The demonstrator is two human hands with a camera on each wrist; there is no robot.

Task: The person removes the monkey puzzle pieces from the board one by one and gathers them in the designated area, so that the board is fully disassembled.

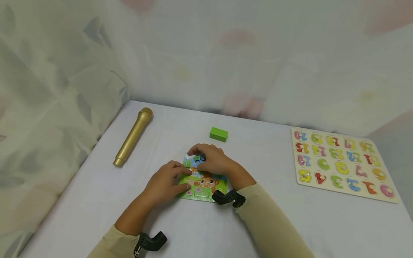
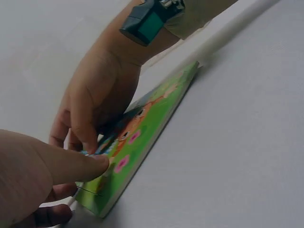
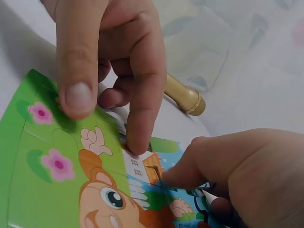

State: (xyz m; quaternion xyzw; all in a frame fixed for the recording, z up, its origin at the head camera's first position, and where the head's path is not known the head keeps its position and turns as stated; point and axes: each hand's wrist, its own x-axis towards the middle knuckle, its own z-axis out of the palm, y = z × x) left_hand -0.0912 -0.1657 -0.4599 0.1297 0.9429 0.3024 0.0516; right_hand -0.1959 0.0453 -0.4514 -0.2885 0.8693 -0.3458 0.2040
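Note:
A jigsaw puzzle (image 1: 198, 196) with a green border and a brown monkey picture lies on the table. At its left side, my left hand (image 1: 165, 183) rests its thumb and index fingertip on the picture, both fairly straight. The index touches a part showing a white house (image 3: 134, 164) with an orange roof. My right hand (image 1: 214, 160) reaches over the far left corner with bent fingers, pinching a puzzle piece (image 3: 168, 159) beside the roof between thumb and fingers. Its fingertips are partly hidden, as is the piece's outline. In the left wrist view, the puzzle's near edge appears flat on the cloth.
A gold toy microphone (image 1: 133, 137) lies at the back left. Behind the puzzle sits a green block (image 1: 218, 134). A number board (image 1: 343, 165) with colourful numerals occupies the right side. Patterned cloth (image 1: 202, 66) hangs along the table's back and left edges.

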